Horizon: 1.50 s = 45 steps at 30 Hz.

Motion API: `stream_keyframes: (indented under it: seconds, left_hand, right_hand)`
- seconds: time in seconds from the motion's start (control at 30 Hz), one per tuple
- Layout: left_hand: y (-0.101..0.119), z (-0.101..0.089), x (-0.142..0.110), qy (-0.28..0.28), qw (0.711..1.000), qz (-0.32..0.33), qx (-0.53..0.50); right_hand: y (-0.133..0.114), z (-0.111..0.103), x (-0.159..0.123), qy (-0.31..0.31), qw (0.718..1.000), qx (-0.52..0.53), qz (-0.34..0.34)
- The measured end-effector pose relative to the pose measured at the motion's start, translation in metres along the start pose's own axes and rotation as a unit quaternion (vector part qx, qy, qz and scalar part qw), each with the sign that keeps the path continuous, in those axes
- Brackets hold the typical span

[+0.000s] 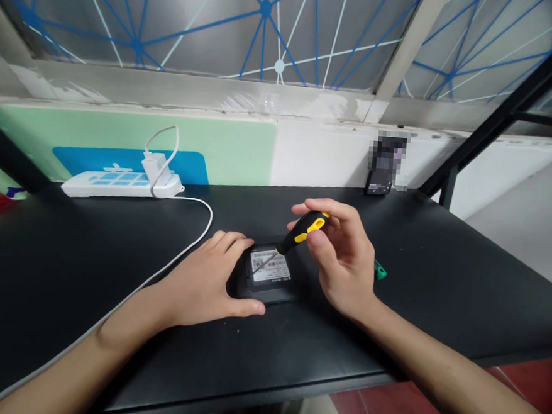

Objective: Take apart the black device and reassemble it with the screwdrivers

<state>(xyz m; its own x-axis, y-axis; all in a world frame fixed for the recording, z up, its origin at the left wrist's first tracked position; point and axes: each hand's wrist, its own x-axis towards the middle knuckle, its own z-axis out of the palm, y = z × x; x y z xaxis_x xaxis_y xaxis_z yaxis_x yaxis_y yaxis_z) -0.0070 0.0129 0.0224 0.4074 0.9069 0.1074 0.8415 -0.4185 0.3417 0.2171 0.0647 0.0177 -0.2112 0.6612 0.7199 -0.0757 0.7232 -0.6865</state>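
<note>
A small black device [271,277] with a white label lies face down on the black table [64,261]. My left hand [207,278] rests on its left side, fingers and thumb wrapped round its edges, holding it still. My right hand [341,252] pinches a yellow-and-black screwdriver [297,234] by the handle. The metal tip points down and left onto the device's label area.
A white power strip [117,183] with a plugged charger sits at the back left, and its white cable [193,239] runs forward under my left arm. A dark phone [379,176] leans on the wall. A green-tipped tool [379,271] lies behind my right hand. The table edge is near.
</note>
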Motion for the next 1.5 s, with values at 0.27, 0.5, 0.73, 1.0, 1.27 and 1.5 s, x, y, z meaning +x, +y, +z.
stream_keyframes:
  seconds: [0.27, 0.5, 0.73, 1.0, 1.27, 1.5]
  left_hand:
    - [-0.0007, 0.0007, -0.0001, 0.001, 1.0, -0.001, 0.001]
    - [-0.0006, 0.001, 0.0004, -0.005, 1.0, 0.001, 0.008]
    - [-0.0002, -0.0001, 0.0009, 0.001, 1.0, 0.001, -0.003]
    - [-0.0012, 0.0009, 0.0, 0.01, 1.0, 0.003, -0.005]
    - [-0.0011, 0.0013, -0.0003, -0.001, 1.0, 0.003, 0.005]
    - [-0.0015, 0.0007, -0.0003, 0.005, 1.0, 0.002, -0.005]
  right_hand:
    - [0.0001, 0.0001, 0.0, 0.0, 1.0, 0.011, 0.024]
    - [0.0017, 0.0003, 0.0002, 0.02, 0.998, -0.042, -0.035]
    - [-0.0021, -0.0001, -0.0021, -0.007, 1.0, 0.007, 0.004]
    - [0.0, -0.0006, -0.0024, 0.008, 1.0, -0.026, -0.001]
    - [0.0007, -0.0004, 0.0011, 0.011, 0.998, -0.062, -0.027]
    - [0.003, -0.003, -0.0021, -0.005, 1.0, -0.001, 0.028]
